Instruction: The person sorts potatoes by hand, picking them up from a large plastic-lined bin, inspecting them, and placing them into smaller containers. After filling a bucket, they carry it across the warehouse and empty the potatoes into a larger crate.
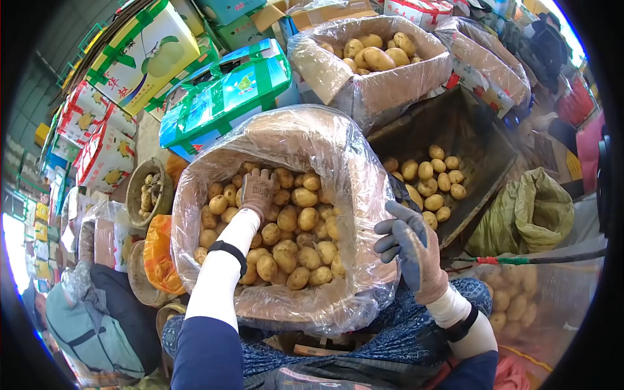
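Observation:
A large carton lined with clear plastic (364, 195) stands in front of me, full of potatoes (286, 255). My left hand (259, 193), in a brown glove, reaches into it and rests on the potatoes near the back; its fingers point down among them, and whether they grip one is hidden. My right hand (413, 250), in a grey and brown glove, hovers at the carton's right edge with its fingers apart and nothing in them. Beyond it, a dark bin (481, 146) holds more loose potatoes (432, 179).
Another lined carton of potatoes (390, 91) stands behind. Taped boxes (227, 97) are stacked at the back left. An orange bag (164, 253) and a basket (166, 195) sit left, a green sack (530, 214) right. A person in teal (97, 325) is at the lower left.

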The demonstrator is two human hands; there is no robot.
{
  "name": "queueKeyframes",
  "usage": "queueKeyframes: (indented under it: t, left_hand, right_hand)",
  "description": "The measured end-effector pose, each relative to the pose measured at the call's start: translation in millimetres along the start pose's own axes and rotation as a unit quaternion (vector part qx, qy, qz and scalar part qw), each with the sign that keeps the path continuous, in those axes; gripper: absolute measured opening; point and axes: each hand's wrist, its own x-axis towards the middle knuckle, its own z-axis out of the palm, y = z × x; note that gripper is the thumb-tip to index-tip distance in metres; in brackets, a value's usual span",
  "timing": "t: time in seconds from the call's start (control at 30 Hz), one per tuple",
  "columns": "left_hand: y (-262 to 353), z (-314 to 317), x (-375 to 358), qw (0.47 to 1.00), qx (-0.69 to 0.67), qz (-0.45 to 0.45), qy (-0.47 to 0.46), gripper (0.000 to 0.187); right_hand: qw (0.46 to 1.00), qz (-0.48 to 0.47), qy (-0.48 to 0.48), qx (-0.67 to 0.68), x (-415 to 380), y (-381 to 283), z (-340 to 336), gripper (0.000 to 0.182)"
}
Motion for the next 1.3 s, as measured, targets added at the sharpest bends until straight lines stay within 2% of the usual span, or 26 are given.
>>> queueKeyframes:
  t: [0.1,0.13,0.17,0.2,0.23,0.3,0.37,0.43,0.5,0.57,0.63,0.67,0.7,0.77,0.8,0.87,0.9,0.93,0.97,1.0,1.03,1.1,1.17,1.2,1.23,1.3]
  left_hand:
    - [-6,-30,-8,0.990,-0.132,-0.034,-0.046,0.068]
    - [-9,-29,-14,0.990,-0.129,-0.034,-0.046,0.068]
    - [-14,-26,-27,0.947,-0.320,-0.031,-0.012,0.070]
    - [-17,-39,-39,0.866,-0.498,-0.028,0.022,0.072]
    - [-21,-53,-52,0.798,-0.602,-0.019,-0.021,0.071]
    - [-18,-83,-83,0.702,-0.712,0.029,-0.007,0.070]
    - [-17,-117,-114,0.606,-0.790,0.026,-0.089,0.072]
    - [-9,-149,-143,0.519,-0.849,0.032,-0.091,0.079]
    - [-6,-155,-164,0.569,-0.818,0.069,-0.042,0.081]
    - [0,-161,-181,0.553,-0.829,0.076,-0.034,0.082]
    - [6,-161,-197,0.581,-0.811,0.060,0.028,0.082]
    - [9,-166,-201,0.613,-0.788,0.048,0.035,0.079]
    - [9,-174,-205,0.613,-0.788,0.048,0.037,0.079]
    - [8,-191,-212,0.342,-0.927,-0.013,-0.153,0.073]
    - [10,-189,-211,0.341,-0.928,-0.013,-0.151,0.073]
    - [13,-176,-209,0.267,-0.947,0.003,-0.178,0.070]
    - [14,-173,-210,0.231,-0.954,0.010,-0.190,0.070]
    - [15,-174,-211,0.269,-0.948,0.013,-0.173,0.072]
    - [14,-173,-213,0.270,-0.948,0.010,-0.170,0.072]
    - [13,-170,-214,0.248,-0.951,-0.006,-0.185,0.073]
    - [12,-167,-215,0.226,-0.954,-0.021,-0.198,0.075]
    - [7,-162,-221,0.212,-0.958,-0.051,-0.185,0.078]
    - [-9,-158,-235,0.176,-0.970,-0.056,-0.156,0.080]
    - [-17,-158,-243,0.170,-0.972,-0.088,-0.139,0.081]
    - [-26,-159,-252,0.173,-0.972,-0.095,-0.128,0.081]
    - [-43,-161,-272,0.248,-0.954,-0.152,-0.072,0.081]
  right_hand:
    - [1.000,0.003,-0.026,-0.015,0,-2,7,0.048]
    - [0.999,0.007,-0.032,-0.009,-1,-3,9,0.047]
    - [0.999,0.007,-0.033,-0.004,-2,-3,10,0.047]
    - [0.999,0.017,-0.045,-0.010,-2,-2,11,0.048]
    - [0.998,0.026,-0.060,-0.017,-3,-2,12,0.049]
    - [0.997,0.027,-0.072,-0.015,-6,1,16,0.045]
    - [0.995,0.019,-0.102,0.004,-6,12,18,0.040]
    - [0.993,0.018,-0.118,-0.008,-8,18,26,0.036]
    - [0.984,0.016,-0.167,-0.069,-12,22,32,0.035]
    - [0.981,0.032,-0.184,-0.055,-16,25,38,0.032]
    - [0.965,0.027,-0.210,-0.154,-20,24,45,0.029]
    - [0.957,0.005,-0.213,-0.198,-20,25,45,0.026]
    - [0.956,0.004,-0.214,-0.199,-20,28,45,0.026]
    - [0.924,-0.145,-0.202,-0.292,-16,33,42,0.027]
    - [0.923,-0.145,-0.203,-0.294,-13,36,41,0.027]
    - [0.897,-0.261,-0.136,-0.329,-8,43,40,0.029]
    - [0.897,-0.260,-0.141,-0.327,-4,46,38,0.029]
    - [0.926,-0.148,-0.170,-0.304,2,48,36,0.030]
    - [0.940,-0.034,-0.197,-0.277,5,44,37,0.032]
    - [0.939,-0.001,-0.224,-0.262,5,36,38,0.035]
    - [0.938,-0.001,-0.229,-0.262,2,28,42,0.035]
    - [0.898,-0.152,-0.210,-0.355,-3,20,53,0.037]
    - [0.928,-0.148,-0.213,-0.268,2,34,58,0.040]
    - [0.918,-0.150,-0.215,-0.298,3,35,57,0.039]
    - [0.908,-0.152,-0.217,-0.326,3,32,57,0.037]
    - [0.902,-0.152,-0.246,-0.320,9,33,56,0.033]
